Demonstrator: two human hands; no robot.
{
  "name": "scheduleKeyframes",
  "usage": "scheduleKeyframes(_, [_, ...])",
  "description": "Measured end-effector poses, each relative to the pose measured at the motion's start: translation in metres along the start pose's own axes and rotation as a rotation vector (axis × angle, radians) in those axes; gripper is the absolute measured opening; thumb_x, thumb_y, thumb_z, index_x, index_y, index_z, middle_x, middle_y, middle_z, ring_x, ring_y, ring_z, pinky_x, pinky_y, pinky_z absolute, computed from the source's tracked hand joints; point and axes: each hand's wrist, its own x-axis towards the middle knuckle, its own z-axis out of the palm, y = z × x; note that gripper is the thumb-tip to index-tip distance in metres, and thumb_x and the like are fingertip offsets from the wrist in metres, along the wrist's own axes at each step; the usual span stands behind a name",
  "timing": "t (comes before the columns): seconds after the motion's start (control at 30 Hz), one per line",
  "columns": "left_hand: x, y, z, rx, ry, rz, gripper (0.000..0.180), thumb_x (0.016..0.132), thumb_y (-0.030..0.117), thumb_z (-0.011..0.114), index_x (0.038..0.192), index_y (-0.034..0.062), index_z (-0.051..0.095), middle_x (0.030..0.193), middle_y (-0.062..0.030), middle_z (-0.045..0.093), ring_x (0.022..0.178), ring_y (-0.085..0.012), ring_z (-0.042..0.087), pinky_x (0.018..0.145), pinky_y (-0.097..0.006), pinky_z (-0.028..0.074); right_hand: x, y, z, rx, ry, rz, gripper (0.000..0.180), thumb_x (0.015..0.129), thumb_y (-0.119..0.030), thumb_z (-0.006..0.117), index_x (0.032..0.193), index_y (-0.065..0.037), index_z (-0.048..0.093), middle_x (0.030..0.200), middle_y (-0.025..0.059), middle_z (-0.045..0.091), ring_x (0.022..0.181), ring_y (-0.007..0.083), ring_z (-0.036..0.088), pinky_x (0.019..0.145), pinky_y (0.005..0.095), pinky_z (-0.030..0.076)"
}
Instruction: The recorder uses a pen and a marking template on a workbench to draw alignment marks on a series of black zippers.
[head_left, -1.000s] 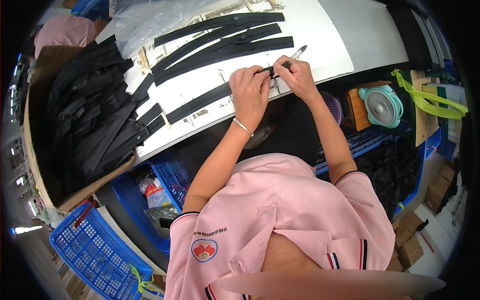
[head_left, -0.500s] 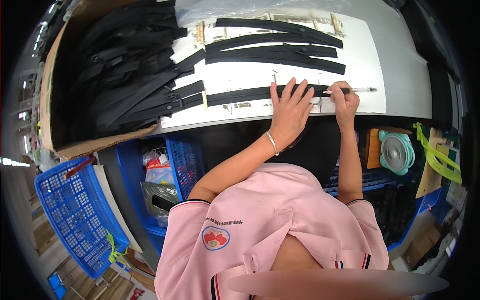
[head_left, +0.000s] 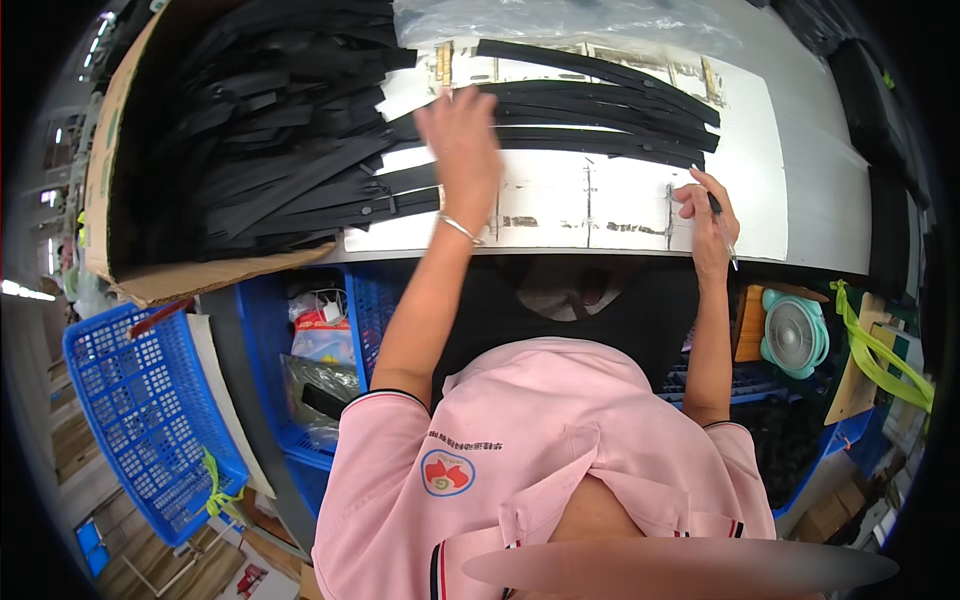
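Note:
Several black zippers (head_left: 600, 103) lie in a loose row across a white marked board (head_left: 545, 195). The nearest of them (head_left: 610, 140) has its left end beside my left hand (head_left: 462, 150), which reaches over the board's left part. Motion smears its fingers, so I cannot make out any grip. My right hand (head_left: 712, 222) keeps a clear pen (head_left: 734, 252) tucked in its closed fingers, the tip pointing down toward me. Its thumb and forefinger are just below the right end of the nearest zipper. Dark ruled marks show on the bare front strip of board.
A cardboard box (head_left: 100, 190) heaped with black zippers (head_left: 230, 130) stands at the left, some spilling onto the board. Clear plastic sheeting (head_left: 560, 22) lies behind. Below the table edge are blue baskets (head_left: 150, 420) and a small teal fan (head_left: 795, 333).
The front zipper has moved up the board to join the others. My left hand has gone left and away from me. My right hand has turned the pen from sideways to pointing down.

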Motion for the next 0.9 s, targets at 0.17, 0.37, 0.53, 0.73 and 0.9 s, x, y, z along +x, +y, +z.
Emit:
scheduleKeyframes(0.17, [-0.007,-0.080,-0.030,0.225,-0.016,-0.199,0.025,0.088,0.010,0.072,0.113,0.0040,0.072,0.144,-0.0182,0.056,0.150,-0.0445,0.030,0.122,-0.066,0.010,0.004,-0.003,0.000,-0.013,-0.041,0.041,0.029,0.109,-0.022,0.057,0.129,-0.005,0.068,0.092,0.0052,0.072,0.075,0.0079,0.058,0.072,0.0246,0.050])
scheduleKeyframes(0.37, [0.003,-0.055,-0.046,0.131,0.197,-0.091,0.015,0.079,0.002,0.078,0.079,0.0109,0.065,0.129,-0.0084,0.066,0.146,-0.0369,0.041,0.122,-0.064,0.012,0.002,-0.004,0.000,-0.002,-0.013,0.019,0.027,0.108,-0.023,0.059,0.124,-0.005,0.069,0.086,0.0040,0.070,0.072,0.0073,0.057,0.066,0.0236,0.048])
scheduleKeyframes(0.53, [-0.037,0.028,-0.030,-0.150,0.066,0.065,0.015,0.080,0.001,0.074,0.089,0.0086,0.065,0.115,-0.0090,0.071,0.130,-0.0321,0.059,0.117,-0.055,0.033,0.001,-0.007,0.002,0.004,-0.006,-0.011,0.024,0.108,-0.019,0.058,0.125,-0.006,0.069,0.086,0.0034,0.070,0.071,0.0070,0.056,0.066,0.0231,0.048])
scheduleKeyframes(0.73, [-0.085,0.110,-0.002,-0.349,-0.158,0.176,0.025,0.090,0.005,0.071,0.115,0.0020,0.070,0.129,-0.0153,0.069,0.131,-0.0332,0.059,0.115,-0.048,0.040,-0.005,-0.007,0.009,-0.247,0.062,-0.328,0.022,0.100,-0.008,0.064,0.122,-0.006,0.069,0.099,0.0099,0.077,0.088,0.0211,0.073,0.077,0.0321,0.056])
scheduleKeyframes(0.9, [-0.092,0.123,0.002,-0.395,-0.272,0.221,0.046,0.094,0.010,0.070,0.137,0.0008,0.060,0.145,-0.0189,0.058,0.142,-0.0361,0.048,0.120,-0.051,0.034,-0.051,-0.037,0.034,-0.516,-0.063,-0.509,0.044,0.084,-0.008,0.079,0.126,-0.007,0.066,0.117,0.0084,0.074,0.112,0.0276,0.068,0.100,0.0439,0.048])
